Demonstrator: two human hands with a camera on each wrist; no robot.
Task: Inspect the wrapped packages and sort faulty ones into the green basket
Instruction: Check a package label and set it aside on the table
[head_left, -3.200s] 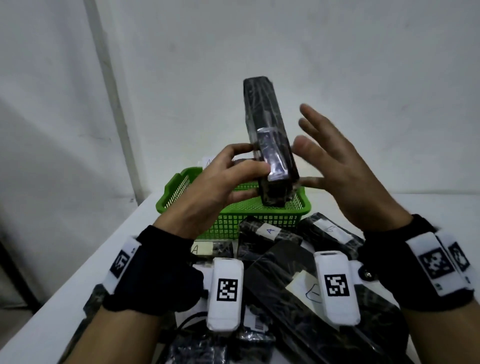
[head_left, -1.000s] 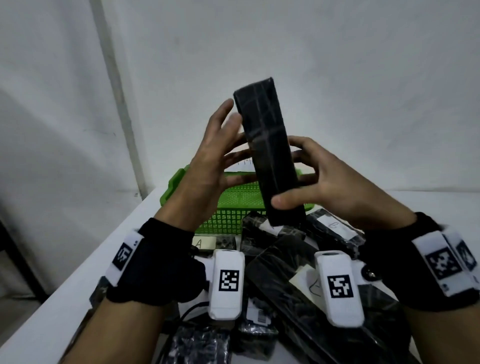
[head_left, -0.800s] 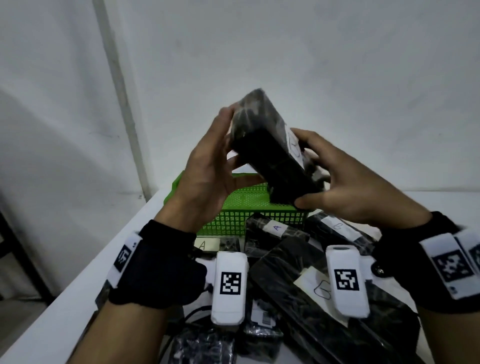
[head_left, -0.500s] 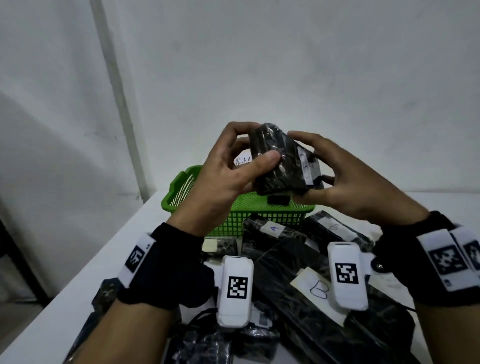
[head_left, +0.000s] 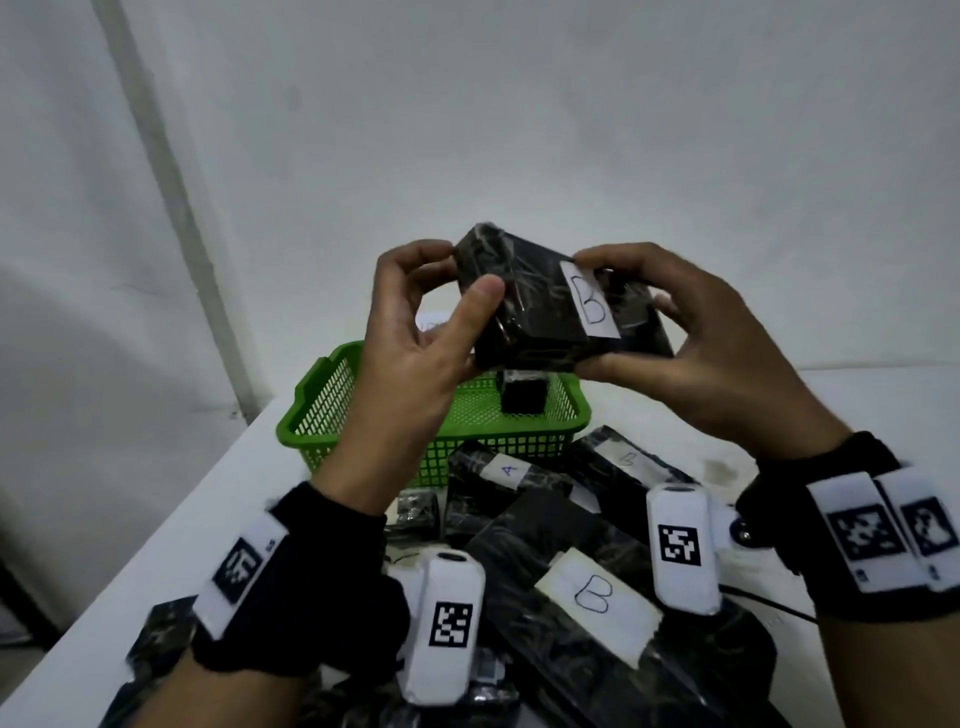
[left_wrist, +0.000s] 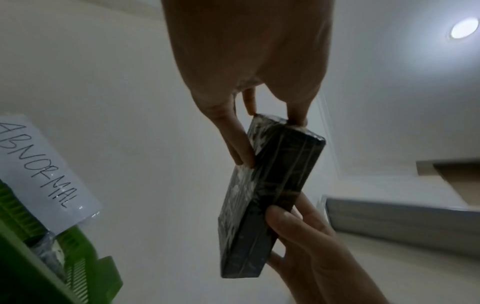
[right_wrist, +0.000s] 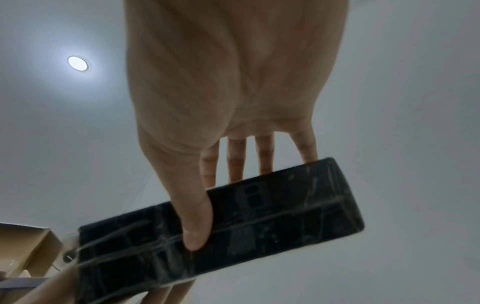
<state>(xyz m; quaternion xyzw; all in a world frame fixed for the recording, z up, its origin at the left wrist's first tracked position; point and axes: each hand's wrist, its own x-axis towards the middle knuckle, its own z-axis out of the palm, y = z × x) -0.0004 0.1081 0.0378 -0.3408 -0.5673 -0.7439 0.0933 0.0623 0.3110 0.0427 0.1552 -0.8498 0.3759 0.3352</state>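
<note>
A black plastic-wrapped package (head_left: 545, 306) with a white label marked B is held in the air above the green basket (head_left: 332, 415), lying nearly flat. My left hand (head_left: 415, 353) grips its left end between thumb and fingers. My right hand (head_left: 696, 343) grips its right end, thumb under the near edge and fingers over the far edge. The left wrist view shows the package (left_wrist: 267, 197) edge-on between both hands. In the right wrist view my thumb lies across the package (right_wrist: 259, 222). One black wrapped package (head_left: 522, 397) stands inside the basket.
Several black wrapped packages lie piled on the white table (head_left: 171, 535) below my hands, among them one labelled A (head_left: 498, 478) and a large one labelled B (head_left: 597, 608). A paper sign reading ABNORMAL (left_wrist: 39, 170) is fixed on the basket. A white wall stands close behind.
The package was upright on end in my hands. Both hands have turned it down to lie nearly flat and lower, so the B label now faces up.
</note>
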